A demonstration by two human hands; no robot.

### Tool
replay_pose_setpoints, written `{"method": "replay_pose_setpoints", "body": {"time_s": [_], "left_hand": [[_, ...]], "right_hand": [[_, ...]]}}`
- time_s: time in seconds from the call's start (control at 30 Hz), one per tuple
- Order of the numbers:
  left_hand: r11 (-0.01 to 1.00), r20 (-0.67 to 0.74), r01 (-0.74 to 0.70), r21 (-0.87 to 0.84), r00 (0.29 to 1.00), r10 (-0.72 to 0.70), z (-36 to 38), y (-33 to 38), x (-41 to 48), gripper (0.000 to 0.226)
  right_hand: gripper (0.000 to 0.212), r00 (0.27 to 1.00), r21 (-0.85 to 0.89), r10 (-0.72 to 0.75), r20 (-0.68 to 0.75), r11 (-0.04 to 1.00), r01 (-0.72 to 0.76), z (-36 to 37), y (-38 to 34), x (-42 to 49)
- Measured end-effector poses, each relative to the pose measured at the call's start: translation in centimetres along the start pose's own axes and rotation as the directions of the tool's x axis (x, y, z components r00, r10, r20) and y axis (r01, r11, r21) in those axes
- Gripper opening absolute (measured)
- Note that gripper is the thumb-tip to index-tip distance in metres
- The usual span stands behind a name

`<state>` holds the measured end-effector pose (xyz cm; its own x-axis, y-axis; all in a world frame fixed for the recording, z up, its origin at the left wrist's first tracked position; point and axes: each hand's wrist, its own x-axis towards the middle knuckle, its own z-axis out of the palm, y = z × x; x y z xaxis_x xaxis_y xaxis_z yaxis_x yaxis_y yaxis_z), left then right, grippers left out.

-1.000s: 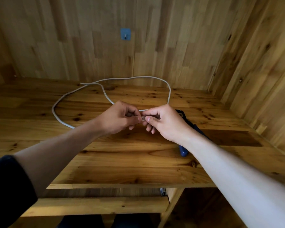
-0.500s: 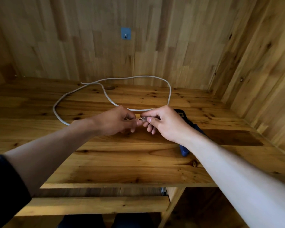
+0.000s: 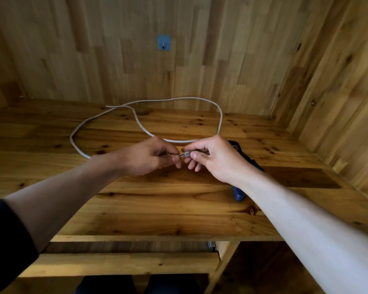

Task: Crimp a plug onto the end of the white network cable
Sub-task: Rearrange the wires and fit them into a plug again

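The white network cable [image 3: 106,115] lies in a wide loop on the wooden desk [image 3: 157,200]. My left hand [image 3: 151,155] pinches one end of the cable, and its bared wires poke out toward the right. My right hand [image 3: 212,155] holds a small clear plug [image 3: 187,154] between thumb and fingers, right at those wire tips. The two hands nearly touch over the middle of the desk. How far the wires sit in the plug is too small to tell. A blue-handled crimping tool [image 3: 239,195] lies under my right forearm, mostly hidden.
Wooden walls close the desk at the back and on the right. A small blue hook plate [image 3: 164,42] is stuck on the back wall. The cable's other free end [image 3: 107,106] rests near the back. A lower shelf [image 3: 119,263] shows below the desk's front edge.
My left hand has slid slightly left, so the plug and wire tips now show between the hands. The cable loop shifted a little with it.
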<state>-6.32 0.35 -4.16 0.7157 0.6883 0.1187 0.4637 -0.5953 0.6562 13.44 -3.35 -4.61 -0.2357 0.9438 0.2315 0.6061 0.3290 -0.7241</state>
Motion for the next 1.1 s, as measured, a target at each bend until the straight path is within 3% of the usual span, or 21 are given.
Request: {"method": "replay_pose_setpoints", "body": {"time_s": [0.77,0.9,1.1], "left_hand": [[1.0,-0.099,0.003,-0.013,0.995,-0.004,0.5,0.8,0.1,0.018],[0.999,-0.187,-0.003,-0.051,0.982,-0.006,0.7,0.8,0.5,0.013],[0.992,-0.176,-0.003,-0.129,0.984,-0.02,0.3,0.9,0.4,0.012]], "right_hand": [[0.022,0.998,-0.096,-0.048,-0.029,0.994,0.045,-0.2,0.2,0.4],[0.024,0.999,-0.087,-0.033,-0.028,0.996,0.03,-0.4,0.3,0.6],[0.025,0.999,-0.074,-0.04,-0.011,0.997,0.039,-0.8,0.3,0.5]]}}
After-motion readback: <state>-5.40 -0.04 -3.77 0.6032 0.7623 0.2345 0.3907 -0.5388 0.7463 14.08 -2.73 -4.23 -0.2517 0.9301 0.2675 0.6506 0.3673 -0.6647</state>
